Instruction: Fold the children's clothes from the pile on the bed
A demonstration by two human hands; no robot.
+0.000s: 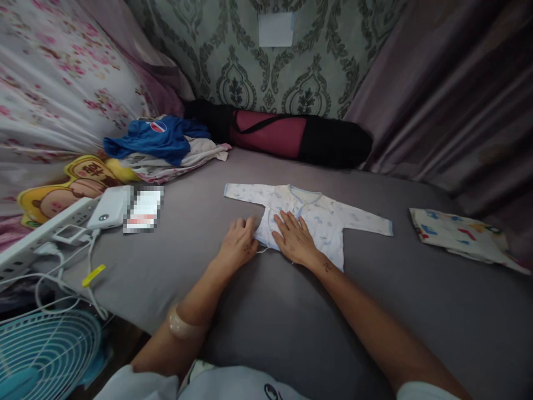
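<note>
A white long-sleeved baby shirt (328,225) with pale blue prints and blue trim lies spread out on the grey bed sheet, its neck pointing away from me. My right hand (295,238) rests flat on the shirt's front, fingers spread. At the shirt's lower left side is my left hand (239,240), its fingers bent and drawn together at the fabric edge; the fingertips are partly hidden. A thin white tie string shows by the hem between my hands. Both sleeves stretch out to the sides.
Folded printed cloth (462,236) lies at right. Left are a blue garment (154,139) on a clothes pile, a yellow cushion (54,194), a white power bank (111,206), a power strip (45,239) with cables and a fan (45,355). A long bag (270,133) lies along the wall.
</note>
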